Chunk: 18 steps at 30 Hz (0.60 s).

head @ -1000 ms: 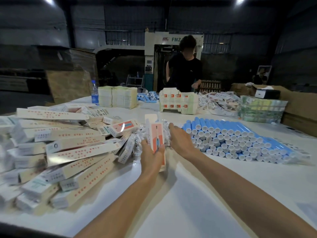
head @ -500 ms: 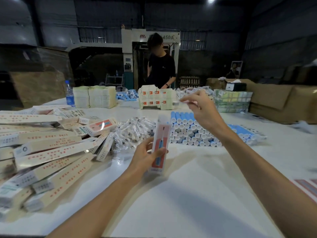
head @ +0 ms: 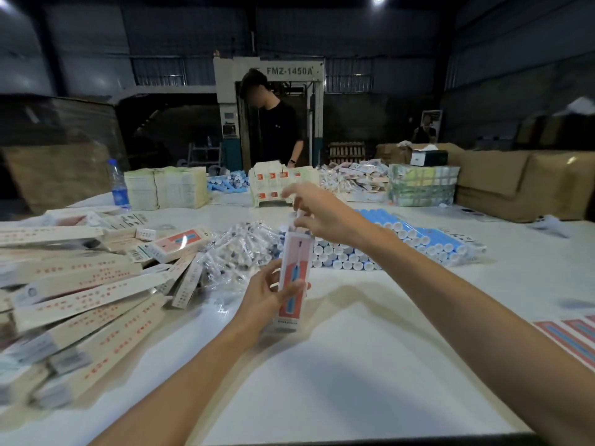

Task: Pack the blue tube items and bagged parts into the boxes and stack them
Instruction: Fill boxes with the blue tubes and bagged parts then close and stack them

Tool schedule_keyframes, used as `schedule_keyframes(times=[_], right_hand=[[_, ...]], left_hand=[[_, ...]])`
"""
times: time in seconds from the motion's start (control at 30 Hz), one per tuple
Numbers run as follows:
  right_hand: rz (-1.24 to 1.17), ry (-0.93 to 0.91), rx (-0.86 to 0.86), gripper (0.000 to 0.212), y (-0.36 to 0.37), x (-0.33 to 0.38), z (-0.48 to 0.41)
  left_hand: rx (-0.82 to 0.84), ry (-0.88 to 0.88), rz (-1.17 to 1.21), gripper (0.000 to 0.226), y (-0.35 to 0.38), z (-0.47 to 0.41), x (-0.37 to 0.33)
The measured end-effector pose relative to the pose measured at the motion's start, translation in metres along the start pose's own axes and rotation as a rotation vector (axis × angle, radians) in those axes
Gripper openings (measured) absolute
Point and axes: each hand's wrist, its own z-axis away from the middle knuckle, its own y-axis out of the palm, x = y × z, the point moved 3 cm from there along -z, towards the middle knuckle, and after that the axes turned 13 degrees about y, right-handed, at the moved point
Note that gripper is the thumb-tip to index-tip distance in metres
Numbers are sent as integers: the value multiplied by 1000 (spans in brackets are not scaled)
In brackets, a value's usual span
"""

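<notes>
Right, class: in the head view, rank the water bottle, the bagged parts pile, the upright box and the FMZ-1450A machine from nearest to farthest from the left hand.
1. upright box: gripped in the left hand.
2. bagged parts pile: just beyond, slightly left.
3. water bottle: far left on the table.
4. FMZ-1450A machine: behind the table.

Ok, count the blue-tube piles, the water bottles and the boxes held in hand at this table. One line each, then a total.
Blue tube piles: 2 (near pile, far pile)
Water bottle: 1
Box held upright in the left hand: 1
Total: 4
</notes>
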Motion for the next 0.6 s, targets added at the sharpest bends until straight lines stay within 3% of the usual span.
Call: schedule_keyframes(times=[0.07,0.13,0.3,0.37,0.47,0.6], right_hand=[[-214,86,-58,53,2,-4,0],[-296,119,-122,51,5,-10,2],[-197,-18,-144,11,30,-16,19],[-183,-47,-204,18,42,-24,28],[-440,108,-345,26,47,-45,46],[-611,241,-192,41,67,-65,62]], left_hand=[[-8,-6,-6,60,0,-1,0],[-6,-3,-18,61,0,-1,1],[-30,5,-19,55,1,-3,3],[-36,5,-35,57,1,-3,3],[-21,12,-94,63,-1,-3,1],[-2,25,-80,78,5,1,-2]])
